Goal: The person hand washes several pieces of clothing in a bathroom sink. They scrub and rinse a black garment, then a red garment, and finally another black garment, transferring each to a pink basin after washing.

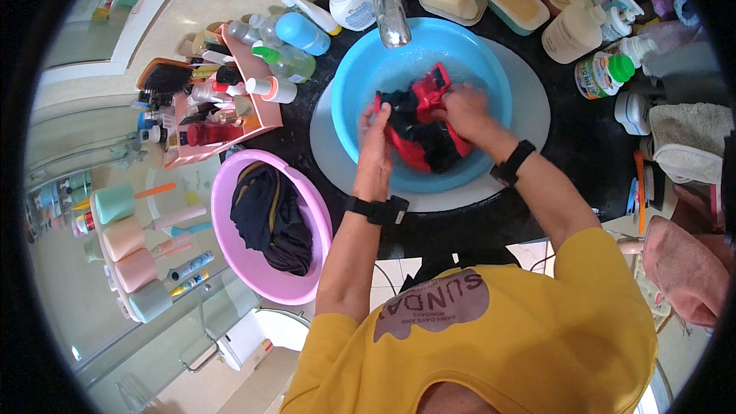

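A wet red and black cloth garment (439, 146) lies bunched in a light blue basin (343, 96) of water, with suds near the far side. My left hand (373, 142) grips the garment's left edge, its thumb pressed against the cloth. On the garment's upper right part, my right hand (466, 113) has its fingers curled into the red fabric. Its fingertips are partly hidden by the cloth. The basin sits in a white oval sink (533, 107), and a metal faucet (392, 11) reaches over its far rim.
Left of the sink, a pink basin (222, 241) holds dark clothing (270, 218). A pink organizer (264, 103) with bottles and a hairbrush (165, 77) stands behind it. Soap dishes (514, 0) and several bottles (573, 33) line the black counter's (567, 176) far right. Towels (690, 138) hang at right.
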Demonstrator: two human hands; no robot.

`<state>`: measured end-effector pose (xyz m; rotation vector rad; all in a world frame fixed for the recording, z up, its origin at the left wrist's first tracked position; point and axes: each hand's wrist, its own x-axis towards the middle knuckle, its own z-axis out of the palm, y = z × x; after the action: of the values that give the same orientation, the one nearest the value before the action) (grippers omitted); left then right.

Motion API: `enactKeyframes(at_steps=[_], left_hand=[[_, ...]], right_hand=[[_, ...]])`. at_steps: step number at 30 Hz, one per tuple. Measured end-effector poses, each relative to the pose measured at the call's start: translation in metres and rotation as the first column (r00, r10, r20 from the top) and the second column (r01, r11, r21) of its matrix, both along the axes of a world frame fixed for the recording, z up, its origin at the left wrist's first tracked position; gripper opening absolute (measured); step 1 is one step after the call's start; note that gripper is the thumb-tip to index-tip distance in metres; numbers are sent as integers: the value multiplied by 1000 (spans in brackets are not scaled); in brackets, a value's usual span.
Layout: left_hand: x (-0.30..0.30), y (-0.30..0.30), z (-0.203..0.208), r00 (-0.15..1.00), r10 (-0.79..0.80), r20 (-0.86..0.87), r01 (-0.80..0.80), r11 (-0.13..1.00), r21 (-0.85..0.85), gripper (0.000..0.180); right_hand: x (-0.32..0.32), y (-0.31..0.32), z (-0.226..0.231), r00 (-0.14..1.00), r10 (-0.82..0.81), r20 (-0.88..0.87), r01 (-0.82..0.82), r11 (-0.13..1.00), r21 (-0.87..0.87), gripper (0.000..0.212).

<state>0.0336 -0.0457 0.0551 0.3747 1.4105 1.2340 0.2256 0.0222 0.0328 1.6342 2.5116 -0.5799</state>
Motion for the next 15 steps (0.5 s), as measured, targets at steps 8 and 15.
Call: enactKeyframes(at_steps=[8,15], left_hand=[[-7,1,-16,833,215,509,-22,934,-358,76],[-13,6,-53,887,-191,420,86,963,256,33]], right_hand=[[-42,14,-10,784,-404,-471,277,907,-316,66],[-77,-51,68,714,18,-700,34,998,61,31]])
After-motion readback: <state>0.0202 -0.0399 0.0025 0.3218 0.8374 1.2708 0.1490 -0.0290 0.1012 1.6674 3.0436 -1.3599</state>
